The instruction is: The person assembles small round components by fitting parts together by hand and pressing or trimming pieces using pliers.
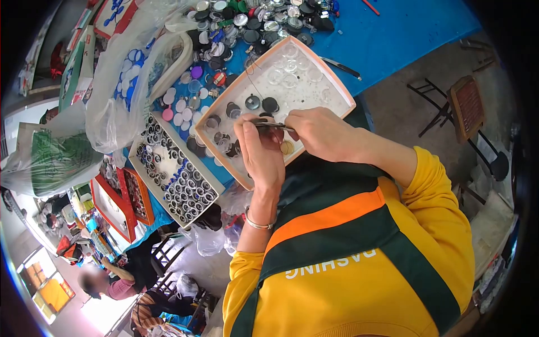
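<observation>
Both hands meet over the near side of a shallow white box with an orange rim point(331, 81). My left hand point(259, 150) is closed, its thumb and fingers pinching a small dark round part point(260, 121). In my right hand point(321, 133) the fingers are closed around a thin metal tool point(281, 126), whose tip reaches the part; its exact kind is partly hidden. Inside the box, clear round discs point(289, 66) lie at the far end. A black disc point(270, 105) and a dark disc with a silvery rim point(252, 102) lie just beyond my fingers.
Loose watch-like round pieces point(258, 25) are heaped on the blue table cover point(393, 42). A pointed metal tool point(341, 68) lies beside the box. Left stand a box of small round parts point(154, 188) and plastic bags point(106, 112). A folding chair point(466, 106) is at right; people sit lower left.
</observation>
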A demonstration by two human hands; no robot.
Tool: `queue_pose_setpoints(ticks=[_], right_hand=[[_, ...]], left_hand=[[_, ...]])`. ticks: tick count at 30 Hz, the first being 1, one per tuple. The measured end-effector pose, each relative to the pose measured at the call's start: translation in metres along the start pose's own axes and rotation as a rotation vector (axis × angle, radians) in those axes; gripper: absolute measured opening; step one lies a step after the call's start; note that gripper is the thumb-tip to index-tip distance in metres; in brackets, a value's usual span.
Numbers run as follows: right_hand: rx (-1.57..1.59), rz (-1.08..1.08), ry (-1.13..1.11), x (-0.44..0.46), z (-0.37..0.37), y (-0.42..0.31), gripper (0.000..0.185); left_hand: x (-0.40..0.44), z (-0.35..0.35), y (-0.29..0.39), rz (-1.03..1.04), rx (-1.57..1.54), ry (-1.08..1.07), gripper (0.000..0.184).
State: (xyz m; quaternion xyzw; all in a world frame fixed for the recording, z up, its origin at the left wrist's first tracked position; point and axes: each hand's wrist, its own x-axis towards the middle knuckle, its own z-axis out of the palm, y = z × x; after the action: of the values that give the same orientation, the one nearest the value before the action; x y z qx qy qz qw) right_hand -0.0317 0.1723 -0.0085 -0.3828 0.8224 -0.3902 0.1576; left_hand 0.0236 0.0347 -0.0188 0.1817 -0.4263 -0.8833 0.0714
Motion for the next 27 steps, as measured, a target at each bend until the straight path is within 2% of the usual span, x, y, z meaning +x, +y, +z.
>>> queue_pose_setpoints(ticks=[2,5,8,9,11,13,14,15,16,17,19,22,24,27], right_hand=[[0.084,0.085,-0.067,0.0,0.0,0.003,0.01],[0.101,0.057,-0.03,0.002,-0.008,0.006,0.011],[0.222,0.129,-0.352,0.001,-0.042,0.009,0.012],[0.218,0.095,-0.314,-0.005,-0.049,0.017,0.014],[0.159,0.161,-0.196,-0.012,-0.073,0.038,0.014],[-0.064,0.206,0.112,-0.017,-0.095,0.073,0.015],[-0.152,0.353,0.19,-0.019,-0.105,0.096,0.017],[-0.418,0.349,0.274,-0.025,-0.109,0.129,0.017],[-0.504,0.362,0.318,-0.032,-0.111,0.154,0.018],[-0.589,0.375,0.362,-0.038,-0.113,0.175,0.019],[-0.73,0.45,0.419,-0.036,-0.115,0.175,0.029],[-0.588,0.084,0.631,-0.02,-0.099,0.126,0.037],[0.065,0.086,0.393,-0.009,-0.087,0.07,0.04],[0.252,0.056,0.251,0.0,-0.062,0.041,0.039]], left_hand=[[0.0,-0.001,0.001,-0.036,-0.044,-0.039,0.019],[0.01,-0.011,0.01,-0.109,-0.117,-0.147,0.026],[0.02,-0.018,0.018,-0.086,-0.112,-0.143,0.026],[0.025,-0.022,0.019,-0.091,-0.12,-0.161,0.027],[0.029,-0.017,0.023,-0.123,-0.075,-0.13,0.027],[0.035,-0.016,0.022,-0.146,-0.04,-0.139,0.034],[0.036,-0.012,0.022,-0.1,0.13,-0.143,0.036],[0.037,-0.006,0.02,-0.052,0.298,-0.147,0.038],[0.038,-0.001,0.018,-0.003,0.466,-0.148,0.04],[0.041,0.001,0.012,0.11,0.576,-0.191,0.05],[0.041,0.012,0.008,0.207,0.736,-0.217,0.054],[0.042,0.023,-0.002,0.28,0.942,-0.249,0.064],[0.041,0.033,-0.006,0.342,1.052,-0.313,0.068],[0.041,0.044,-0.012,0.488,1.216,-0.373,0.076]])
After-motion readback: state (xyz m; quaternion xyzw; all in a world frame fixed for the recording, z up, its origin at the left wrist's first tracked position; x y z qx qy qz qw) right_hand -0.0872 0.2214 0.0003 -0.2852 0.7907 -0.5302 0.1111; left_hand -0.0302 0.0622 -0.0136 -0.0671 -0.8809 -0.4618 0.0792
